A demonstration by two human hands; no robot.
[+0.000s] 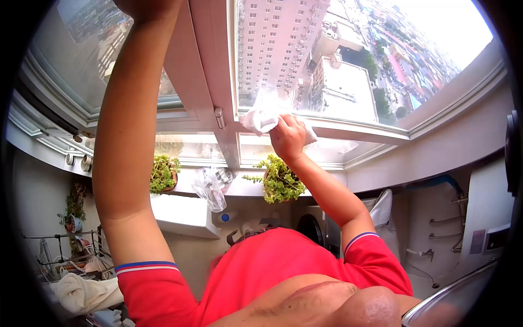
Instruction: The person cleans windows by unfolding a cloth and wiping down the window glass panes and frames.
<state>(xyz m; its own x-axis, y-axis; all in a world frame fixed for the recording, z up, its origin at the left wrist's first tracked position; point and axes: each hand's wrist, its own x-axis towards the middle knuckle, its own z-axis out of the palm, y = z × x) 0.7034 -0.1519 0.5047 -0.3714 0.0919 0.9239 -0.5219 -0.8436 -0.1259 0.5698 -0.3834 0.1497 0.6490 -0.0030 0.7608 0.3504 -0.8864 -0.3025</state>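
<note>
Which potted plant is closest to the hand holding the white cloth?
The plant right of the plastic bag, just below the right hand. Another plant stands left of that bag; a third plant is farther off, at far left.

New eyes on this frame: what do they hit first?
Probably the bright red shirt, bottom middle, and the large left arm reaching to the top edge. Then the right hand, near centre, gripping a white cloth by the window frame. Outside, top centre, stands a pinkish high-rise.
</note>
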